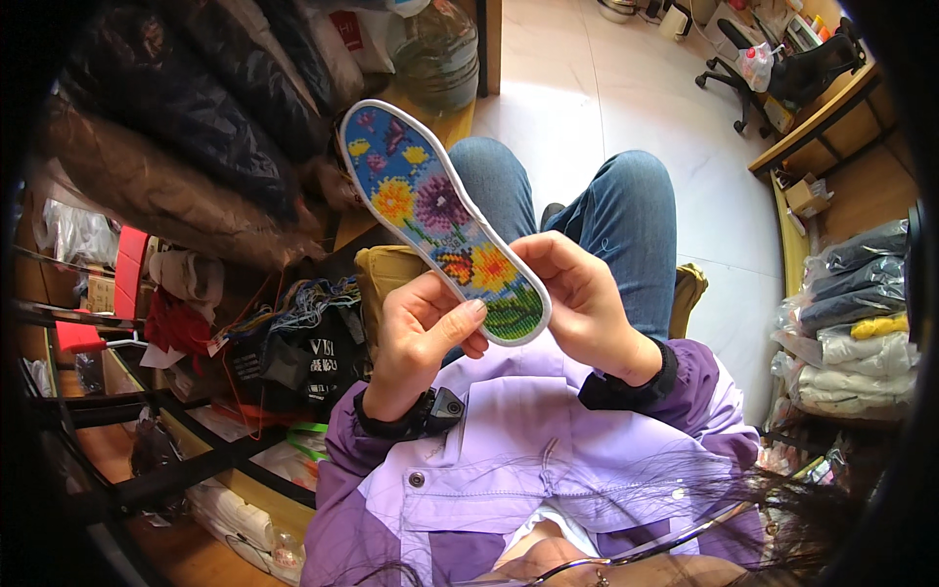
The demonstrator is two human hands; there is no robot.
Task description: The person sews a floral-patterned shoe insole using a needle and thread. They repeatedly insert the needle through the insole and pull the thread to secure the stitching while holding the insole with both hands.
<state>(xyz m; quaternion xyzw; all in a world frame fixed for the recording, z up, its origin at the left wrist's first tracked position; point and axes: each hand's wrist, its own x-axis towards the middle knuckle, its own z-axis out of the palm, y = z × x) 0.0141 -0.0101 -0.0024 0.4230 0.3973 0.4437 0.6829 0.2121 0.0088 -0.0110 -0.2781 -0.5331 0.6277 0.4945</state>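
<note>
A cross-stitched insole is held above my lap, tilted with its toe end toward the upper left. Yellow and purple flowers, an orange butterfly and green leaves show on its blue ground, inside a white bound edge. My left hand grips the heel half from the lower left, thumb on the stitched face and fingers underneath. At the opposite edge my right hand pinches the white binding with bent fingers. Part of those fingertips lies behind the insole, so I cannot tell whether they hold a needle.
Multicoloured embroidery threads lie on a black bag to my left, near black-framed shelves. Bagged garments and a large water bottle crowd the upper left. Folded clothes are stacked at right; an office chair stands beyond.
</note>
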